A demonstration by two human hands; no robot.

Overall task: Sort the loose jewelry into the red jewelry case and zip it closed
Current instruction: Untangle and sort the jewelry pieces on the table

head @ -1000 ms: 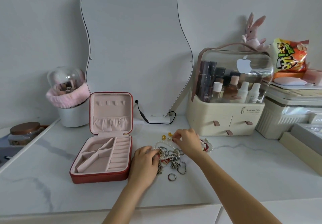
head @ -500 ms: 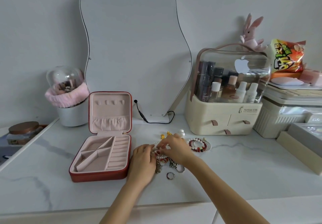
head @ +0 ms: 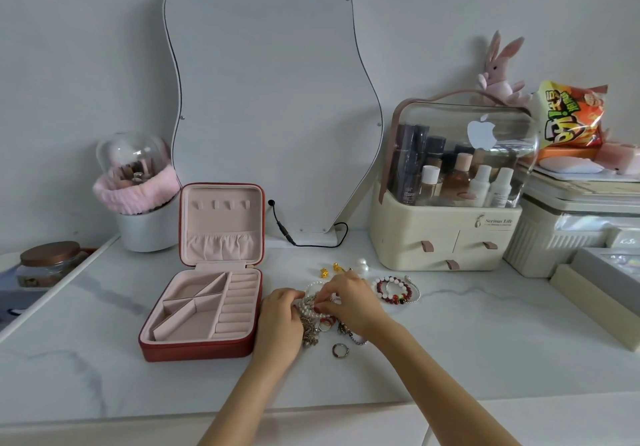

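Observation:
The red jewelry case [head: 194,350] lies open on the marble counter, its pink compartments holding nothing, lid upright. To its right sits a tangled pile of jewelry [head: 317,321] with pearl strands and silver chains. My left hand [head: 278,324] and my right hand [head: 349,301] meet over the pile, fingers pinching a pearl strand [head: 311,311]. A silver ring [head: 340,350] lies just in front. A red bead bracelet [head: 394,291] lies to the right. Gold charms [head: 329,270] and two pearls [head: 362,265] sit behind the hands.
A wavy mirror [head: 266,99] leans on the wall with its cable [head: 304,237] trailing on the counter. A cream cosmetics organiser [head: 446,234] stands at the right, a brush holder [head: 138,196] at the left, boxes [head: 595,293] at far right.
My right hand has drawn back from the gold charms to the pile and joined my left hand on the pearl strand. The bead bracelet is now uncovered.

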